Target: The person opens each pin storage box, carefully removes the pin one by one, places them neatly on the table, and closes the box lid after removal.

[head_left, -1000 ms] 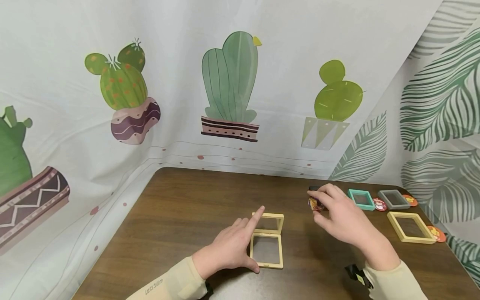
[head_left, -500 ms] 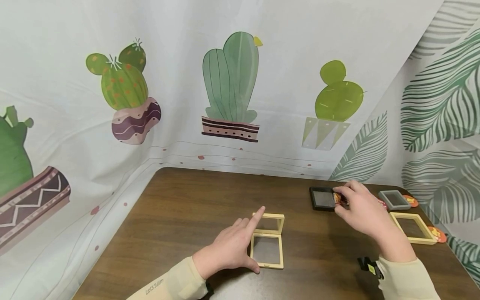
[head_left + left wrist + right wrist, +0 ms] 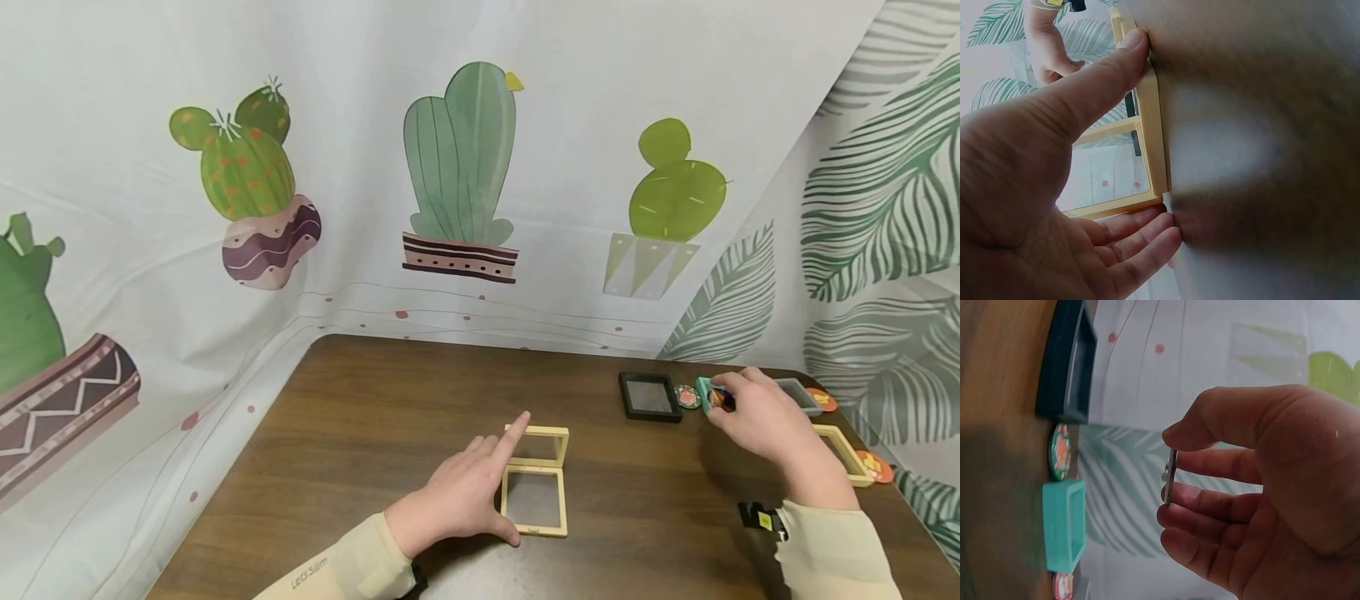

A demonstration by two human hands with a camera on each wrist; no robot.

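A yellow hinged display frame point(image 3: 564, 504) with clear film panes lies open on the table, its back half raised. My left hand point(image 3: 465, 496) spans its left side with fingers extended; in the left wrist view the thumb point(image 3: 1134, 42) touches the frame's edge. At the back right, my right hand point(image 3: 768, 417) pinches a thin patterned disc point(image 3: 717, 398) between thumb and fingers. The right wrist view shows that disc point(image 3: 1171, 477) edge-on, with a small bump on one face. Below it stands a teal frame point(image 3: 1055, 525), partly hidden by the hand in the head view.
A black frame point(image 3: 651, 416) lies left of a round patterned disc point(image 3: 687, 396). Further right are a grey frame point(image 3: 806, 396), another yellow frame point(image 3: 851, 457) and orange discs point(image 3: 876, 468). Behind the table point(image 3: 390, 400) hangs a cactus-print cloth point(image 3: 360, 167).
My right hand has moved right with the pinched disc, from over the black frame to over the teal one, uncovering the black frame and the disc beside it. The left hand stays put.
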